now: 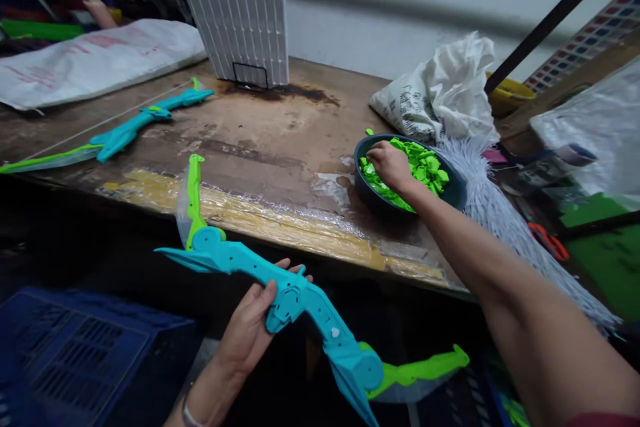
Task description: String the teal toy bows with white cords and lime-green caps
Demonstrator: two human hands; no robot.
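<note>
My left hand (255, 323) grips the middle of a turquoise toy bow (295, 300) with bright green limb tips, held below the table's front edge. My right hand (390, 163) reaches into a dark round bowl (457, 193) full of small green plastic pieces (425, 170); its fingers are curled down among the pieces, and what they pinch is hidden. A second, strung turquoise and green toy bow (130, 130) lies flat on the worn wooden table (250, 140) at the left.
A white ribbed panel (237, 10) stands upright at the table's back. White sacks lie at the back left (95, 60) and behind the bowl (440, 90). A bundle of pale cords (500, 213) lies right of the bowl. A blue crate (75, 353) sits lower left. Another person's hand (97, 10) shows far left.
</note>
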